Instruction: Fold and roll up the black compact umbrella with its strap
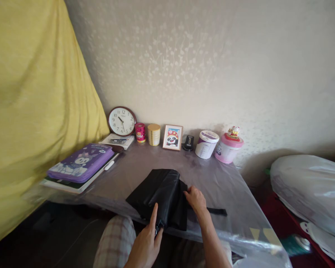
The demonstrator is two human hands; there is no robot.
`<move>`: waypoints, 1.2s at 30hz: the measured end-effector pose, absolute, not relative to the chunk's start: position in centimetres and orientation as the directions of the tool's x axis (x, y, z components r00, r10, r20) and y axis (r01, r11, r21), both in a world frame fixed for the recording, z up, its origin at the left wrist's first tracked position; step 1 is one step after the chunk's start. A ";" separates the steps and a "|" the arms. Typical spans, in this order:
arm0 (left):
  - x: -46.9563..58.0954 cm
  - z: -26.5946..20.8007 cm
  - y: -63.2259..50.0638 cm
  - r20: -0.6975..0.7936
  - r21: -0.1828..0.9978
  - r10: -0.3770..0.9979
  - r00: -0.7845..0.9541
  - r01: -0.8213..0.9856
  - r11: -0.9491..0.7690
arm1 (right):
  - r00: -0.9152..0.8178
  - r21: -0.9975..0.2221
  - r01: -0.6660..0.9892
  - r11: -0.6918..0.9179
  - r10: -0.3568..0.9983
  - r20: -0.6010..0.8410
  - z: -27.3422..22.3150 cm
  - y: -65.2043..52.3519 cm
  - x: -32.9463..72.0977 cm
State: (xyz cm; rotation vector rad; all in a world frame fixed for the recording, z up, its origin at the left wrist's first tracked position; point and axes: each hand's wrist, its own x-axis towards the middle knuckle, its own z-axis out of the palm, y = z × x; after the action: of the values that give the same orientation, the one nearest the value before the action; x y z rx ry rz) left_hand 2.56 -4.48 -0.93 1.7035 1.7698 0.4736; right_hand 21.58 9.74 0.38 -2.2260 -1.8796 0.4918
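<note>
A black folding umbrella (159,193) lies closed over the near part of the table, its fabric loose and spread in flat folds. Its lower end points toward me. My left hand (146,242) is closed round that end, where a small shiny part shows, and the index finger stretches up along the fabric. On the umbrella's right side, my right hand (195,199) pinches the edge of a fold between thumb and fingers. A short black strap (217,211) sticks out to the right beyond my right wrist.
Plastic film covers the table (123,182). Along the wall stand a clock (122,121), a pink can (140,133), a yellow canister (153,134), a panda picture (172,137), a white tub (207,144) and a pink-lidded tub (228,149). A purple case (80,162) lies on books at left.
</note>
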 end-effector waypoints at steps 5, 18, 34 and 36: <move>2.6 -0.9 -4.6 -0.184 0.643 0.982 0.028 0.759 0.099 | 0.153 -0.341 0.917 -0.209 0.971 -0.184 0.8 10.1 21.7; 2.5 -1.2 -4.7 -0.171 0.607 0.985 0.021 0.790 0.089 | 0.161 -0.345 0.915 -0.211 0.973 -0.168 0.7 9.8 21.6; 2.4 -0.1 -4.7 -0.196 0.672 0.980 0.027 0.732 0.114 | 0.164 -0.493 0.845 -0.206 0.978 -0.128 1.3 9.9 20.9; 2.3 0.1 -4.7 -0.208 0.720 0.978 0.034 0.682 0.129 | 0.178 -0.563 0.801 -0.205 0.979 -0.103 0.9 9.9 20.9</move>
State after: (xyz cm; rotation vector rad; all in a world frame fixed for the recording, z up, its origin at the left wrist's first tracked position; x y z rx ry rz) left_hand 2.32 -4.74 0.13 1.6182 1.7134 0.5401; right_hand 20.89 9.95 0.91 -2.0790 -1.6798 0.6379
